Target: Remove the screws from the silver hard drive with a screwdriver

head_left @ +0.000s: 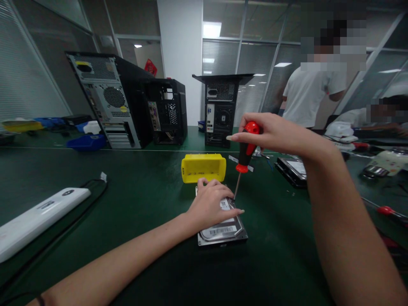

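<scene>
A silver hard drive (223,231) lies flat on the green work surface, its printed label partly covered. My left hand (213,202) presses down across its top, thumb over the right side and fingers bent over the far part, holding it. My right hand (266,134) is closed from above around the red and black handle of a screwdriver (244,153). The screwdriver stands nearly upright, slightly tilted, its tip touching the drive's far right edge beside my left fingers. Whether a screw sits under the tip is hidden. Just behind the drive is a yellow bin (204,169) with small bits inside.
Another hard drive (291,170) lies to the right. Computer cases (219,110) stand at the back, with a large tower (110,100) at left. A white power strip (44,219) with a black cable lies left. Red-handled tools (385,210) are far right. Two people are beyond.
</scene>
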A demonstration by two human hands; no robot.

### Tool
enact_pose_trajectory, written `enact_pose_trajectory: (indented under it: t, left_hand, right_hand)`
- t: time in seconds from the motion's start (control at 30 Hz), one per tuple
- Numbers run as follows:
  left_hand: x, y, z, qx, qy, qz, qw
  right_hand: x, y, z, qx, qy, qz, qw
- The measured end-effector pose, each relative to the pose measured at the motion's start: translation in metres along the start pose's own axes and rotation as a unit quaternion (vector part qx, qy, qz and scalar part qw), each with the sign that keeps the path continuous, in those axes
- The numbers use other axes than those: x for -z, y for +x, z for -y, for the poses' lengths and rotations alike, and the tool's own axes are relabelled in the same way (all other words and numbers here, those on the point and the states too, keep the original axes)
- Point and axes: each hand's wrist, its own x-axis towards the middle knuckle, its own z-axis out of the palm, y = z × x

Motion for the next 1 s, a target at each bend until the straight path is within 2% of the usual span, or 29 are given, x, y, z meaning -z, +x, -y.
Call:
enact_pose_trajectory:
  t: [0.07,0.23,0.43,0.63,0.73,0.9,1.0]
  left_hand:
    - [0.000,0.000,0.000,0.000,-0.004,0.000,1.000]
    - [0.000,0.000,0.000,-0.004,-0.004,-0.002,1.000]
    - [-0.001,0.000,0.000,-0.005,0.002,-0.008,1.000]
    - [0.000,0.000,-0.001,-0.003,0.003,-0.006,1.000]
    - [0.001,0.000,-0.002,-0.005,0.003,-0.007,1.000]
    - [0.001,0.000,-0.002,-0.012,0.003,-0.013,1.000]
    - [0.000,0.000,-0.001,-0.015,0.006,-0.017,1.000]
  right_hand:
    - [-0.001,0.001,-0.001,0.003,0.006,0.001,1.000]
    - [0.009,-0.007,-0.009,-0.011,0.067,0.055,0.996]
    - [0.015,-0.013,-0.021,0.031,0.136,0.112,0.984]
    - [0.010,-0.005,-0.016,0.011,0.036,0.050,0.998]
    - [0.006,-0.001,-0.014,0.023,0.031,0.032,0.999]
    - [0.008,-0.004,-0.010,0.064,0.118,0.069,0.989]
    - [0.010,-0.007,-0.002,0.066,0.113,0.079,0.988]
